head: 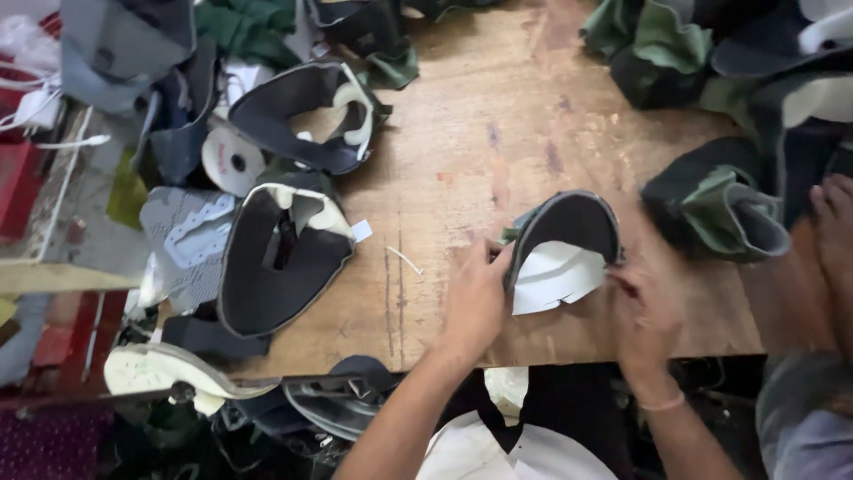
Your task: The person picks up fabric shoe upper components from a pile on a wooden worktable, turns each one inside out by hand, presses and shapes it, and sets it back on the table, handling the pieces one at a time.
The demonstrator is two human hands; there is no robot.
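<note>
A dark curved shoe upper (pixel 569 222) with a white lining piece (pixel 553 277) inside it is held just above the wooden table (pixel 480 133). My left hand (pixel 475 298) grips its left edge, thumb against the rim. On the other side, my right hand (pixel 641 311) pinches the right side of the white lining; it looks blurred. A thin band circles the right wrist.
Two more dark uppers (pixel 280 258) (pixel 302 116) lie at the left by a white tape roll (pixel 231 160). Green and dark uppers (pixel 720 209) are piled at the right and far edge. Another person's arm (pixel 822 267) shows at the right border. White pieces (pixel 506 444) lie below the table's near edge.
</note>
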